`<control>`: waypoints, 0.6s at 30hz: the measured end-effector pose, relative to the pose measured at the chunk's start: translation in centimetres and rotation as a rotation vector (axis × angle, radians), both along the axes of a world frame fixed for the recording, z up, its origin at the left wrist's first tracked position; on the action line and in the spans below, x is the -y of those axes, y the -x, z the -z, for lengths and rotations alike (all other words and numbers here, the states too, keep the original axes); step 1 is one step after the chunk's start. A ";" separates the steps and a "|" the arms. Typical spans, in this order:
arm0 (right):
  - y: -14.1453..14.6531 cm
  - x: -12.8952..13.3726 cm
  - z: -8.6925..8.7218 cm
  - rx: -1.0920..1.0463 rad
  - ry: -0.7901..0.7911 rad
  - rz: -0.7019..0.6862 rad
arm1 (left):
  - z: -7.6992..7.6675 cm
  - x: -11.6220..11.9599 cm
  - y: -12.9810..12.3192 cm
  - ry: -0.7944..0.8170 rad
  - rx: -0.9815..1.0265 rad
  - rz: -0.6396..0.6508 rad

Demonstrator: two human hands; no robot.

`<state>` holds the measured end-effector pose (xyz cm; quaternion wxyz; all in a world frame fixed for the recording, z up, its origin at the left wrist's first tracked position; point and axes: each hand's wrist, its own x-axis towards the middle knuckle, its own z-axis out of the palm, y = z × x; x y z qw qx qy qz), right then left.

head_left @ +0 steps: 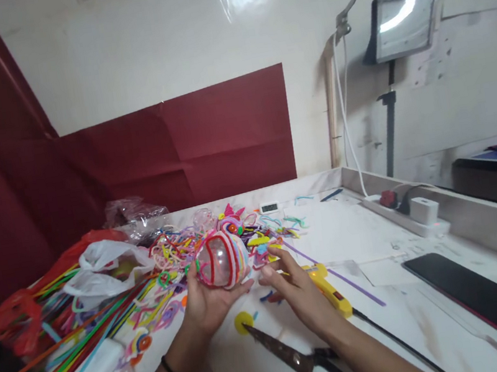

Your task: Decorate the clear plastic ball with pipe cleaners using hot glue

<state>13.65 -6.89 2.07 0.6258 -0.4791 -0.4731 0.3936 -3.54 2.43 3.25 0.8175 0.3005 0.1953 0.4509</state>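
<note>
In my left hand (204, 306) rests a clear plastic ball (221, 261) with red, white and multicoloured fuzzy pipe-cleaner strips along its sides. The fingers of that hand curl under and around it. My right hand (295, 288) is just right of the ball, apart from it, with loosely bent, spread fingers and nothing visible in them. Below the hands lie scissors (287, 353) with dark handles, their tip touching a small yellow disc (240, 320). A yellow hot glue gun (334, 295) lies beside my right hand, partly hidden behind it.
Loose pipe cleaners (171, 248) and craft pieces heap up behind the ball. At left are a white plastic bag (105, 268) and long coloured stems. A purple pipe cleaner (356, 288), a black phone-like slab (493, 298), a power strip (417, 225) and a lamp (406, 22) are at right.
</note>
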 end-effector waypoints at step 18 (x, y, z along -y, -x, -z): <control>-1.2 -1.5 2.9 0.605 -0.440 0.113 | 0.3 1.1 -1.0 0.141 -0.144 0.259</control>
